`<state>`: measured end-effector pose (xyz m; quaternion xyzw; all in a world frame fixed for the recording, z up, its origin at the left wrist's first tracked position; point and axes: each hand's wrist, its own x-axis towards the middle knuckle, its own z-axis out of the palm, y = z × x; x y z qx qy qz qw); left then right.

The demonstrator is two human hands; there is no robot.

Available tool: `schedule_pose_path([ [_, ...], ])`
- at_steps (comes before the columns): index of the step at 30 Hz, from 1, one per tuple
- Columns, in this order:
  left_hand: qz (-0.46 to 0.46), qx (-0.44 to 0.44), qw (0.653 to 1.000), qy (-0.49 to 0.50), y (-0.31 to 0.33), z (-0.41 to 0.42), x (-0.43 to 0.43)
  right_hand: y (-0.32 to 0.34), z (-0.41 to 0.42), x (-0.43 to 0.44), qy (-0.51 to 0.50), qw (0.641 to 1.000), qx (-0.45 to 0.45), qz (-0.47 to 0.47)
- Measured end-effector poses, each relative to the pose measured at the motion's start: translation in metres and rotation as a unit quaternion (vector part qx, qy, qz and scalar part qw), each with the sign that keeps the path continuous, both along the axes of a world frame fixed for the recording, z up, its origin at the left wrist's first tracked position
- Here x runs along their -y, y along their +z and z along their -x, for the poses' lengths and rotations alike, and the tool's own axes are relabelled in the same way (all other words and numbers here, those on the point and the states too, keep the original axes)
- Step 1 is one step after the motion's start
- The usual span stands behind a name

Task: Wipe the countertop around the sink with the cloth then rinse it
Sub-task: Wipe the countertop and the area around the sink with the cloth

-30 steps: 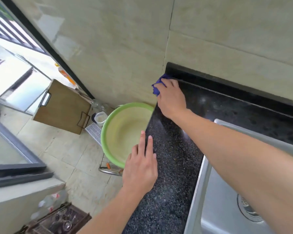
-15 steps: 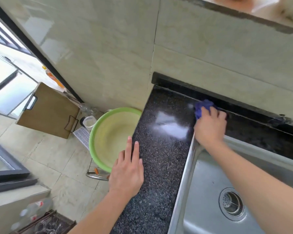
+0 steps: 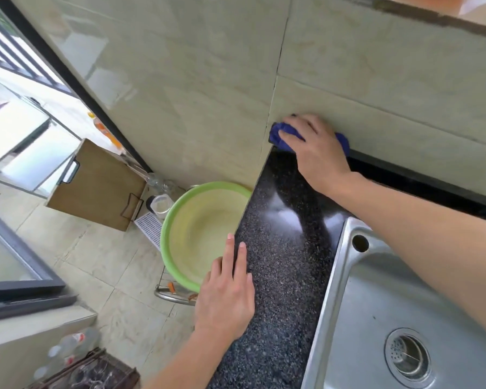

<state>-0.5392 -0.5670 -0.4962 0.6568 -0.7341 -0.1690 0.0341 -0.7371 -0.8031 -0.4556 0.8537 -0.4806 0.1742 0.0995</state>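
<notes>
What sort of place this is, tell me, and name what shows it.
Most likely a home kitchen: a stainless steel sink set into a dark speckled countertop, a tiled wall behind it, and a wooden cutting board near a green basin.

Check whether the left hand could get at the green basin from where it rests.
Probably yes. The left hand lies flat on the countertop edge, and the basin sits just past that edge, lower down, with nothing between them.
</notes>
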Motion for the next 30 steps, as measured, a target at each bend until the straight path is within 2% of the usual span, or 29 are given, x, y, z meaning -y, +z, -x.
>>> schedule_pose_path([
  [4,0.006,-0.009,1.0,-0.002,-0.003,-0.001,0.002,-0.015,-0.017,0.009,0.035,0.997,-0.061,-0.043],
  [7,0.004,-0.009,1.0,-0.001,-0.002,0.0,0.0,-0.002,0.017,-0.004,0.018,0.996,-0.076,-0.053],
  [11,-0.004,-0.003,1.0,0.002,0.001,0.0,0.0,0.0,0.115,-0.068,-0.073,0.992,-0.081,-0.061],
  [14,-0.002,-0.001,1.0,0.0,0.001,0.001,0.001,0.018,0.143,-0.1,-0.18,0.98,0.009,-0.079],
  [15,-0.002,-0.002,1.0,0.001,0.001,0.001,0.0,0.024,0.137,-0.102,-0.2,0.973,0.06,-0.096],
  [18,-0.002,-0.004,1.0,0.003,0.002,0.0,0.001,0.021,0.103,-0.097,-0.185,0.969,0.151,-0.061],
  [20,-0.005,-0.005,1.0,0.002,0.002,0.001,0.001,0.006,0.085,-0.096,-0.249,0.953,0.161,-0.064],
  [22,-0.005,-0.006,1.0,0.001,0.002,0.0,0.001,-0.007,0.065,-0.097,-0.35,0.922,0.143,-0.083],
  [24,-0.002,-0.007,1.0,0.002,0.001,0.0,0.003,-0.013,0.039,-0.09,-0.406,0.889,0.166,-0.134],
  [27,-0.005,-0.009,1.0,-0.001,0.0,0.0,0.002,-0.01,-0.014,-0.06,-0.395,0.881,0.201,-0.166],
  [30,-0.014,-0.018,1.0,-0.002,0.001,-0.001,0.002,-0.009,-0.07,-0.03,-0.361,0.893,0.192,-0.188],
])
